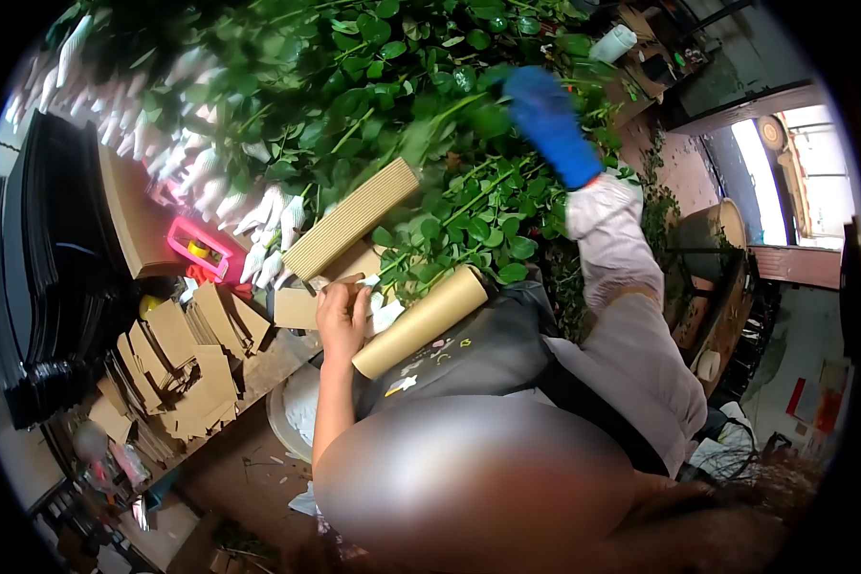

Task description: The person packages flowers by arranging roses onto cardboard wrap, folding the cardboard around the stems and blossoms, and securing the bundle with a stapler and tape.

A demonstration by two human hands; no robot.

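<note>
My left hand is bare, its fingers curled down beside a small cardboard piece and some white paper. What lies under its fingertips is hidden. Between my body and the leaves, a rolled sheet of brown cardboard rests against my dark apron. Just beyond the hand lies a corrugated cardboard strip. My right hand, in a blue glove, reaches out over leafy green stems; motion blur and leaves obscure its fingers.
White-netted flower buds cover the upper left. A pink tape dispenser stands near cut cardboard pieces. Stacked black sheets rise at far left. A bin stands below the table edge, and a white cylinder at upper right.
</note>
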